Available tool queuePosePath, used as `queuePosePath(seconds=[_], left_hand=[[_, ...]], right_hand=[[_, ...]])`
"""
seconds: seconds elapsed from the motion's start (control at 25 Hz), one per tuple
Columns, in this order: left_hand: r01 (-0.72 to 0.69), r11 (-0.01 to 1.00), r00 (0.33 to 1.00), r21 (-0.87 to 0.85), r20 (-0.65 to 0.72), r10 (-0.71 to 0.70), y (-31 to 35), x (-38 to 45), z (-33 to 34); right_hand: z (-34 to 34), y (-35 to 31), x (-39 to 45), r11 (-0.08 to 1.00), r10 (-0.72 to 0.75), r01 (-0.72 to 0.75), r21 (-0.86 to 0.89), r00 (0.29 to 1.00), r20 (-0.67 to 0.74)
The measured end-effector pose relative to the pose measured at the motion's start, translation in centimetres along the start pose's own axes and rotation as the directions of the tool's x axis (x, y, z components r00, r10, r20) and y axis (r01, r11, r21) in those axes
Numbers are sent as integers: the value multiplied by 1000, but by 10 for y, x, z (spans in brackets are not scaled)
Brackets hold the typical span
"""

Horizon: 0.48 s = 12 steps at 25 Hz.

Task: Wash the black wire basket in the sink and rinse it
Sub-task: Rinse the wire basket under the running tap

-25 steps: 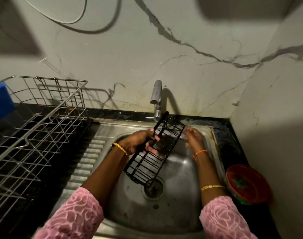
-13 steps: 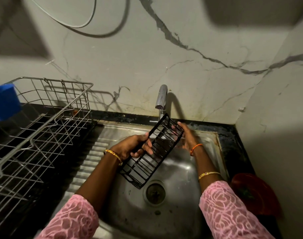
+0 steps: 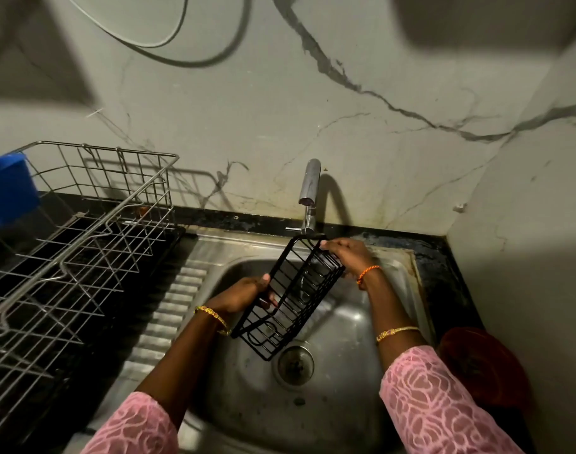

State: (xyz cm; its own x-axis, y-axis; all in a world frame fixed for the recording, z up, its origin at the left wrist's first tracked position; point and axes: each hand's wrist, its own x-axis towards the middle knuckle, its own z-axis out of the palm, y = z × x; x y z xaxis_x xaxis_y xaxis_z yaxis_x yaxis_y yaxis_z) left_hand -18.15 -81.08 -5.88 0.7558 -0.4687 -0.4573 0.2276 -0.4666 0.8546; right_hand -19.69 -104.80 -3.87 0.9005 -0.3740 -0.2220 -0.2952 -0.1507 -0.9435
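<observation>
Far left of the grips, a blue container (image 3: 8, 188) is cut off by the frame edge, contents not discernible, beside a steel dish rack (image 3: 73, 244). Left hand (image 3: 244, 294) clasps the black wire basket (image 3: 289, 296) at its left long rim; right hand (image 3: 345, 255) pinches its upper end below the tap (image 3: 309, 191), basket tilted above the sink (image 3: 345, 371) drain. Right of the grips, a red bowl (image 3: 479, 365) sits in shadow, contents unreadable.
</observation>
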Motion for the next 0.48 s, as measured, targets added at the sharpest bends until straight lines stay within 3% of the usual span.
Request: queuePosePath(seconds=[0.12,0.24,0.36,0.48], left_hand=[[71,997,996,42,57,-74,-7,-8,5],[76,980,995,-185,70,-64,2,-17,14],[-22,920,1000,-390,-5,22,19,-16,11],[-113,951,989,-289,-122,81,42,-8,11]], right_hand=[[11,-13,8,991,-77,80,-105,997,32],[22,-25,13,961,-117,133,-242,990,79],[23,-31,9,917,-135,148,-371,989,60],[23,-33,1,892,-148,148,-427,988,34]])
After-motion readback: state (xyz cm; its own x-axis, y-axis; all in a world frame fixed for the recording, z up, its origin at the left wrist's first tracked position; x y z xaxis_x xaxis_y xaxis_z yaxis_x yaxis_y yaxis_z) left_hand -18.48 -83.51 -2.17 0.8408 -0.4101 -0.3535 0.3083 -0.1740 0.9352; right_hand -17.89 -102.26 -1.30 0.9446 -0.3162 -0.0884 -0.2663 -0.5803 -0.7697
